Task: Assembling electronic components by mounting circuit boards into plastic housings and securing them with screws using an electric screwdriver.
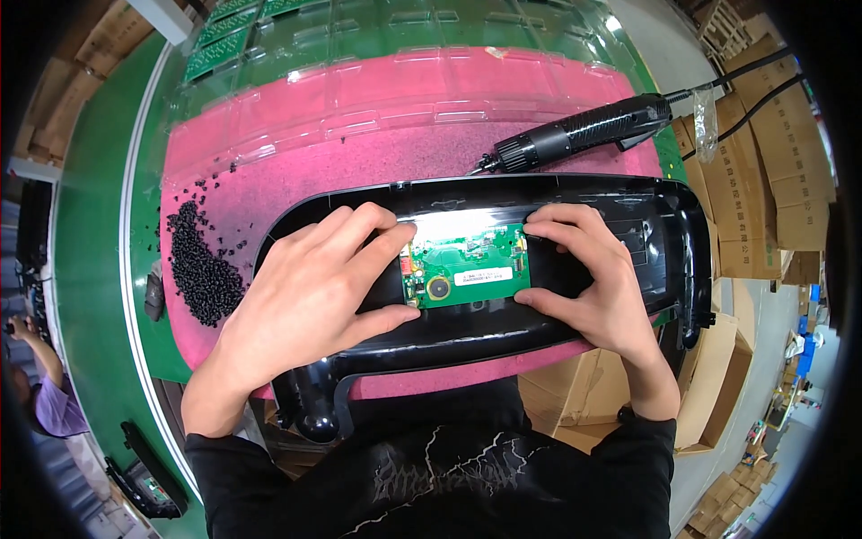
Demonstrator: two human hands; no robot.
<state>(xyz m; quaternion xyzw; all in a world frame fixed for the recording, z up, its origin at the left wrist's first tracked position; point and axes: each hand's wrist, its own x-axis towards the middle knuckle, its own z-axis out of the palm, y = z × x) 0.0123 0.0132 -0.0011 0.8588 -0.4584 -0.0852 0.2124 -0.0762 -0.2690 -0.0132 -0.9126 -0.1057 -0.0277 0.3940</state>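
A green circuit board (485, 256) with a white label and a round buzzer-like part lies in the middle of a glossy black plastic housing (575, 193). My left hand (328, 278) grips the board's left edge, its thumb at the lower corner and its fingers at the upper one. At the opposite edge, my right hand (588, 274) pinches the board in the same way between thumb and fingers. Whether the board sits flat in the housing is hard to make out. The housing rests on a pink mat (269, 144).
Beyond the housing lies a black electric screwdriver (584, 135), its cable running off right. A heap of small black screws (202, 269) covers the mat's left side. Clear plastic trays (404, 90) and green boards (220, 49) are at the back. Cardboard boxes (736, 198) stand at right.
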